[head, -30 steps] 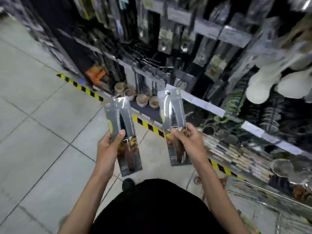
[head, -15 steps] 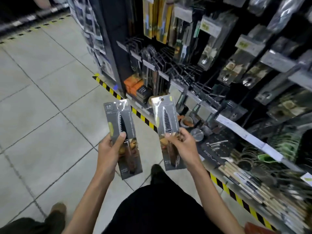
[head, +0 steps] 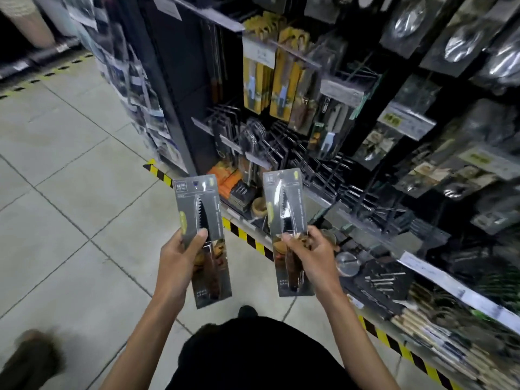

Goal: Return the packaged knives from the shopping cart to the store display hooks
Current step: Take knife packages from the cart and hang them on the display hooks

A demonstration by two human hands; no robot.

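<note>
Down at 6 o'clock we've got our left hand [head: 180, 260] gripping the left packaged knife [head: 201, 218] and our right hand [head: 312, 257] pinching the right packaged knife [head: 287, 204], hands apart, neither hung yet on the display hooks [head: 337, 164] at 1 o'clock, so all the hanging's left.

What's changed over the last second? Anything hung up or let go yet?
The view has swung left along the display; empty hooks now sit ahead of the packs, and the cart is out of frame. Nothing let go: left hand still grips the left packaged knife, right hand the right packaged knife, both upright, neither hung.
</note>
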